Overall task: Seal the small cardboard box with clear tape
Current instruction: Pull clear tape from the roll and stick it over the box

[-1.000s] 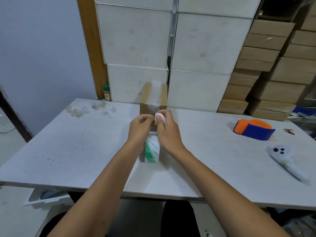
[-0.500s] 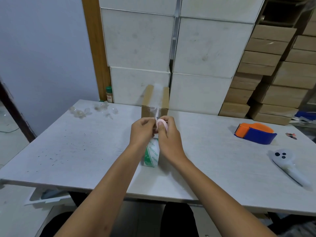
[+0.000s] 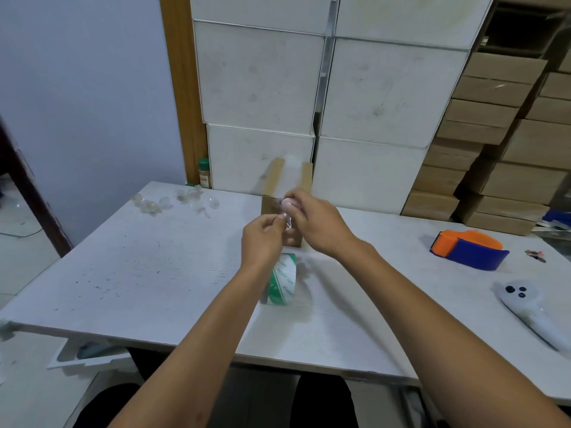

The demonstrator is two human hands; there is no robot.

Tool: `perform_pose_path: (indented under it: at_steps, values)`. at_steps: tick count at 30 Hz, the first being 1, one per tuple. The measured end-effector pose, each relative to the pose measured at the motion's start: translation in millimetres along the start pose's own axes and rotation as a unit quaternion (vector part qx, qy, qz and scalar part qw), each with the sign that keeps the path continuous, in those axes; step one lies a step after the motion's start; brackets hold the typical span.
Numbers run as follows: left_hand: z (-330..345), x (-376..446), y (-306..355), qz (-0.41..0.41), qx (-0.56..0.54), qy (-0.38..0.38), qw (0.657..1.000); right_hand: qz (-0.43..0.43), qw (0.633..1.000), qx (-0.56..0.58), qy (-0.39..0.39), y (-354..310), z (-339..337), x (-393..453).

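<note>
Both hands have risen a little and drawn slightly apart since the earlier frames, with the right hand (image 3: 315, 223) now higher against the near top edge of the small cardboard box (image 3: 285, 193) and the left hand (image 3: 262, 242) just below and to its left. That box stands near the middle of the white table (image 3: 154, 267), toward the far side, with a clear strip of tape running along its top. Open tabletop stretches to the left of the hands up to the table's left edge; on the right it is bare as far as the orange and blue tape dispenser (image 3: 468, 248) and the white controller (image 3: 531, 313) near the right edge.

Fingers of the right hand are curled closed around a small pink object (image 3: 289, 204) that touches the box's top front edge. Thumb and fingers of the left hand are pinched together on a crumpled bit of clear tape (image 3: 288, 220) between the two hands. A tape roll (image 3: 281, 281) with green print stands on edge on the table just under the left wrist, near the front of the box.

Crumpled clear scraps (image 3: 173, 202) lie at the far left corner. Stacked white boxes (image 3: 324, 94) and brown cartons (image 3: 500, 131) rise behind the table.
</note>
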State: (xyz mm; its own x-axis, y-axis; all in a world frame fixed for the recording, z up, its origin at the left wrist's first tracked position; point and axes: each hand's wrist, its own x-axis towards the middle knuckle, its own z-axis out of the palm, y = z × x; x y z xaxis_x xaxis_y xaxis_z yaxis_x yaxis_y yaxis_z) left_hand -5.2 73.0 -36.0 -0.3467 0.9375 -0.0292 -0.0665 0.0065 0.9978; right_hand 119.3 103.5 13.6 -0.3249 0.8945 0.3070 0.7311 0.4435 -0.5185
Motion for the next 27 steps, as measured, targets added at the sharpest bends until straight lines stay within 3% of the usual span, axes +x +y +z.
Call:
perform_pose_path:
  at_steps: [7,27]
  values:
    - [3.1,-1.0,0.3,0.018,0.023,0.023,0.999,-0.035,0.99,-0.135,-0.027,-5.4,-2.9,12.8]
    - [7.2,-1.6,1.1,0.029,0.015,0.034,0.999,-0.041,0.977,-0.206,-0.033,-1.4,-3.7,2.0]
